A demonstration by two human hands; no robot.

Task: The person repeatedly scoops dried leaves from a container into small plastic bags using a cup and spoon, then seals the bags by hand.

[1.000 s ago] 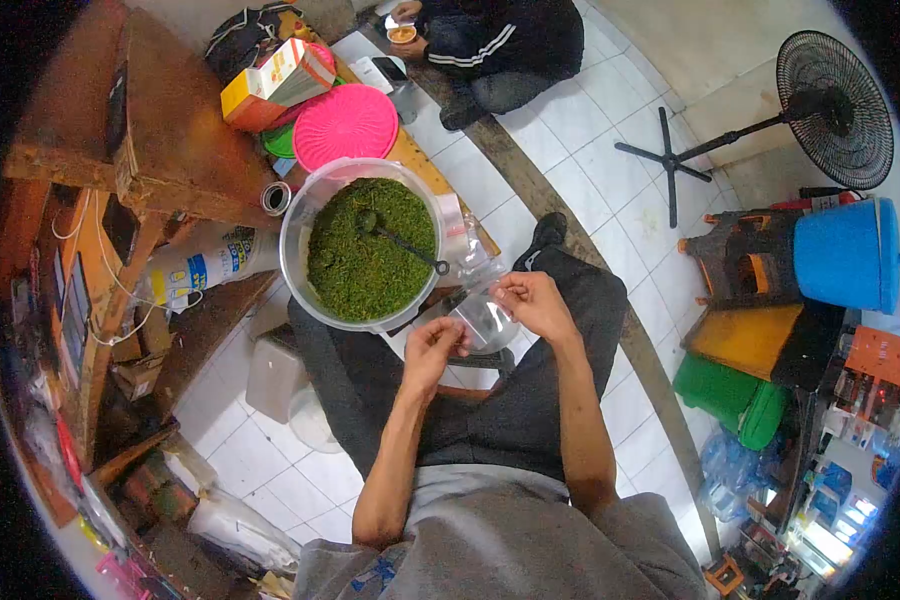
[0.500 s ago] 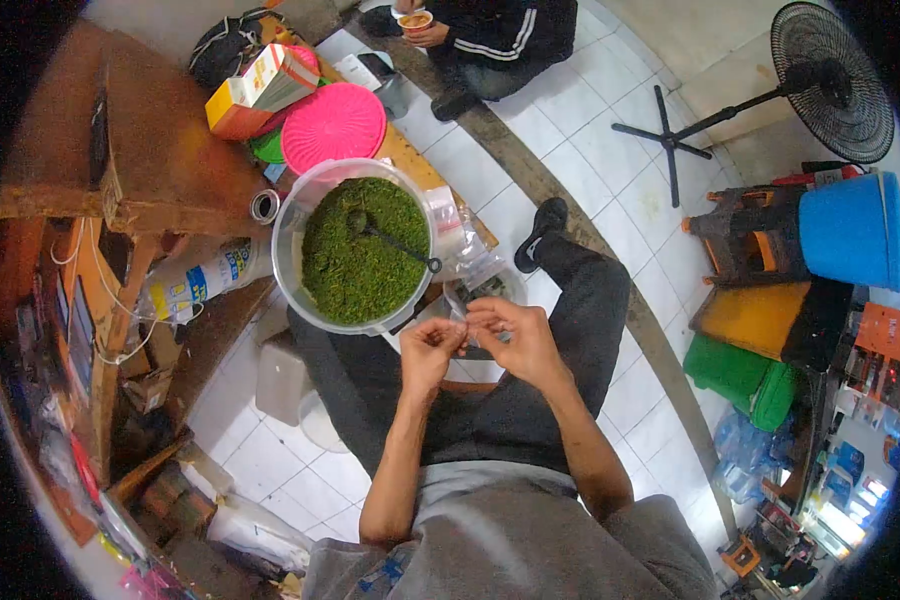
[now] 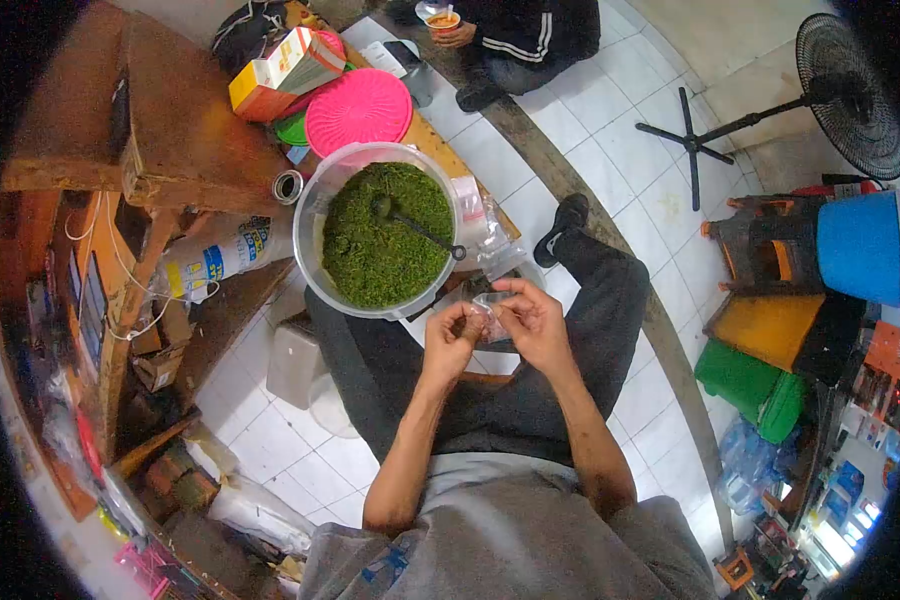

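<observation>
Between my fingers is a small clear plastic bag [image 3: 488, 312], pinched from both sides above my lap. My left hand [image 3: 454, 335] grips its left edge, and my right hand [image 3: 532, 325] its right edge. Just beyond my left hand stands a large translucent tub [image 3: 315, 260] filled with chopped green leaves [image 3: 380, 265]. A dark long-handled spoon [image 3: 420, 228] lies on the leaves, its handle reaching the tub's right rim. More clear plastic bags [image 3: 490, 245] lie to the right of the tub. Part of what lies beneath my hands is hidden.
Behind the tub are a pink lid [image 3: 360, 112] and a yellow-white carton [image 3: 285, 72] on a wooden bench [image 3: 450, 150]. Another person [image 3: 535, 40] sits ahead holding a cup [image 3: 442, 20]. A standing fan [image 3: 840, 95], stools [image 3: 765, 245] and a blue bin [image 3: 863, 245] are at right.
The view has shifted, so the surroundings sit a little farther right. Between my hands the plastic bag now shows more clearly, and my hands are slightly farther apart.
</observation>
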